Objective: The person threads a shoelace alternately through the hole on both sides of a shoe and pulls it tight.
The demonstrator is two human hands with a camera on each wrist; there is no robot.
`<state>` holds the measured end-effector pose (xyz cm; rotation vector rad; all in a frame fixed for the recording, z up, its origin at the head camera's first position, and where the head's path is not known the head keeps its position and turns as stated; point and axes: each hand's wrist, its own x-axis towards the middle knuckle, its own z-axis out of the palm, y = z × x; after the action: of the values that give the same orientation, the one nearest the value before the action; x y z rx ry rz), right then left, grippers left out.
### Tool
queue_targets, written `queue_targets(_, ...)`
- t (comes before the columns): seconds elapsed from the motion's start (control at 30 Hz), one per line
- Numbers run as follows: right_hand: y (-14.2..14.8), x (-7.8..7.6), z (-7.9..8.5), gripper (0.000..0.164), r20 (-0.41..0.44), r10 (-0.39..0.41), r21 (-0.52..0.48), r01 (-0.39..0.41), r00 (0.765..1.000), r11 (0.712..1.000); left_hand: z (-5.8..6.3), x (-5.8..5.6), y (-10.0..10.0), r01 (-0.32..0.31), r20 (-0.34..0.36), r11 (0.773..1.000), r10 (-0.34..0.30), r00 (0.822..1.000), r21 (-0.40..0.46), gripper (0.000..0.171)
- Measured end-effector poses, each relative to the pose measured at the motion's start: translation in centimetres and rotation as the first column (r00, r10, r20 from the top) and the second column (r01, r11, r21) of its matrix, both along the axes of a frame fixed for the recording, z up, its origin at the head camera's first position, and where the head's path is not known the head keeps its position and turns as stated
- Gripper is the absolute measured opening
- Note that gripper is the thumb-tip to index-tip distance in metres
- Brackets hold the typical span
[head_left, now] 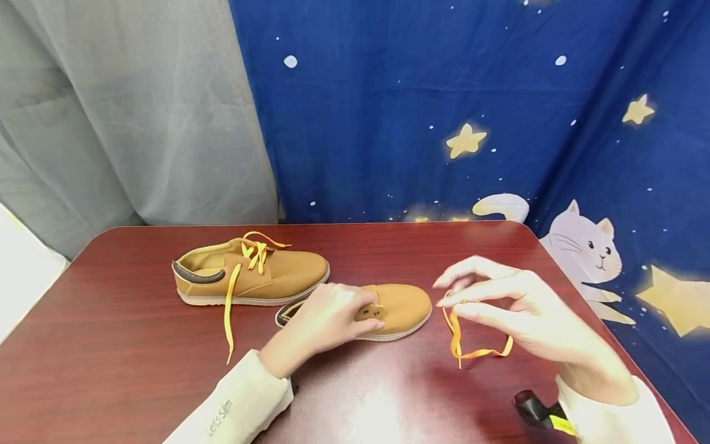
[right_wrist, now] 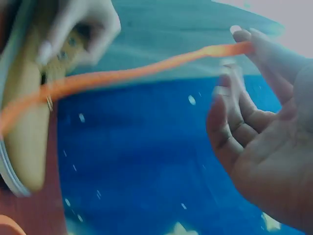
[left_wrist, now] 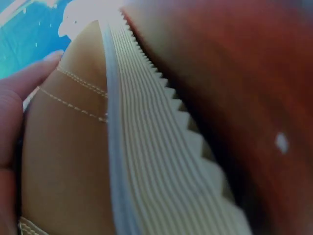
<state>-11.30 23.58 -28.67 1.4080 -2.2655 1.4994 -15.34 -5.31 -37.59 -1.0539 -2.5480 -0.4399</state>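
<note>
My left hand [head_left: 333, 311] grips a tan shoe [head_left: 407, 308] on the table, thumb and fingers on either side of its eyelet flaps. Bare eyelets show between them, and the hand covers much of the shoe's heel half. Filling the left wrist view are that shoe's stitched side [left_wrist: 68, 152] and pale ribbed sole [left_wrist: 146, 122]. To the right of the toe, my right hand [head_left: 521, 308] pinches a loose yellow-orange shoelace [head_left: 456, 339] between thumb and fingertips. From that pinch, the shoelace [right_wrist: 127, 74] stretches across the right wrist view toward the shoe.
Behind and left of the gripped shoe stands a matching laced shoe [head_left: 299, 271], one lace end hanging onto the dark red table [head_left: 138, 370]. A blue starry curtain [head_left: 377, 123] and a grey curtain [head_left: 166, 123] hang beyond the table's far edge.
</note>
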Motion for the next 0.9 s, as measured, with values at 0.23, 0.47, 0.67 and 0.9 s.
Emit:
queue_targets(0.23, -5.6, 0.0, -2.3, 0.014, 0.381, -0.340, 0.077, 0.337, 0.860, 0.938, 0.3, -1.7, -1.1, 0.020, 0.022, 0.999, -0.019, 1.000, -0.026, 0.038)
queue_targets(0.47, -9.1, -1.4, -6.9, 0.031, 0.685, -0.217, 0.082, 0.223, 0.695, 0.971, 0.1, -1.5, -0.8, -0.023, 0.067, 0.999, 0.025, 0.997, -0.024, 0.042)
queue_targets(0.67, -9.2, -2.0, -8.5, 0.032, 0.729, -0.204, 0.095, 0.199, 0.653, 0.975, 0.2, -1.3, -0.7, -0.039, 0.071, 0.999, 0.042, 0.997, -0.032, 0.042)
queue_targets(0.9, -9.3, -2.5, -9.3, 0.035, 0.762, -0.197, 0.102, 0.185, 0.617, 0.977, 0.3, -1.2, -0.7, -0.041, 0.072, 0.998, 0.044, 0.996, -0.037, 0.046)
